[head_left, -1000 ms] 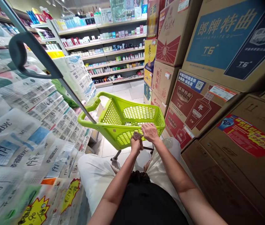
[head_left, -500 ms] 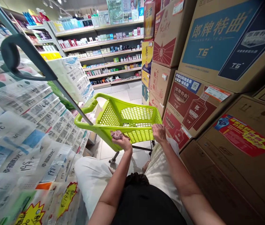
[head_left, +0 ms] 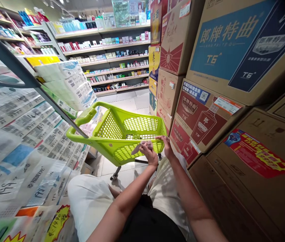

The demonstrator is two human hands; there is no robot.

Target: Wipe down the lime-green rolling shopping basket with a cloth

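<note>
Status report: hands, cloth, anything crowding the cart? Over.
Left hand holding crumpled cloth at green cart's near side. Right hand open at its edge, contact unclear. Stacked cartons crowding the right.

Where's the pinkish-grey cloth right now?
In the head view, just below centre, the pinkish-grey cloth is in the left hand, at the near side of the green shopping cart; the right hand is just to its right.

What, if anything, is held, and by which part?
The left hand holds a cloth by its bunched part, a loose end sticking out. The right hand is at the green basket rim; whether it grips cannot be told.
</note>
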